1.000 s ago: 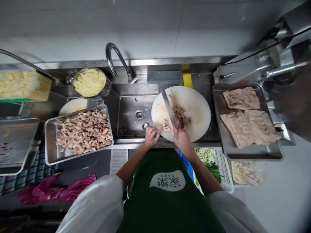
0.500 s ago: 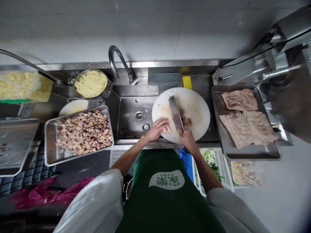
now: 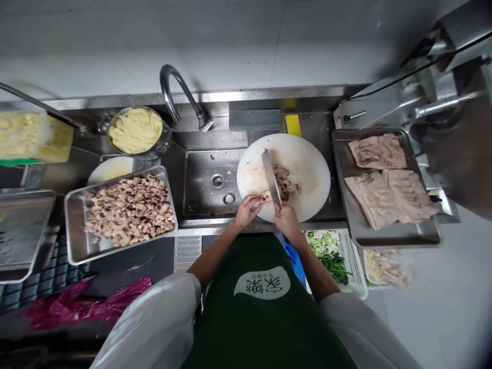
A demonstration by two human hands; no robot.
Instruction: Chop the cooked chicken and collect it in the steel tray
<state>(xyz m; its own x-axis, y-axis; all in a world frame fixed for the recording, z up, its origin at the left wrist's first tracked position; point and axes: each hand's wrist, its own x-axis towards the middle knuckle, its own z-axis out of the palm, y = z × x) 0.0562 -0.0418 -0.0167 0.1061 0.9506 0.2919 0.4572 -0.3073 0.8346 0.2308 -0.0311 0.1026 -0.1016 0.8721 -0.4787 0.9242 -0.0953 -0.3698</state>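
Observation:
My right hand (image 3: 286, 219) is closed round the handle of a cleaver (image 3: 271, 178), whose blade stands on edge over a round white cutting board (image 3: 313, 169). To the left of the blade, my left hand (image 3: 247, 210) pinches a piece of pale pinkish meat (image 3: 265, 197) at the board's front edge. The meat's right end meets the cleaver blade. Dark reddish chopped scraps (image 3: 285, 183) lie on the board just right of the blade. The fingers of my right hand partly hide the handle.
Left of the sink (image 3: 202, 177) is a tray of chopped meat (image 3: 128, 210). A tray of pork slabs (image 3: 388, 237) sits at the right. Behind are a faucet (image 3: 184, 92), a grey block (image 3: 254, 120) and a bowl of pale slices (image 3: 135, 130). A vegetable basket (image 3: 353, 261) stands below.
My left hand has gone from lying flat over the meat to pinching its end. The cleaver has turned more on edge, and more scraps show right of the blade. The view has shifted slightly.

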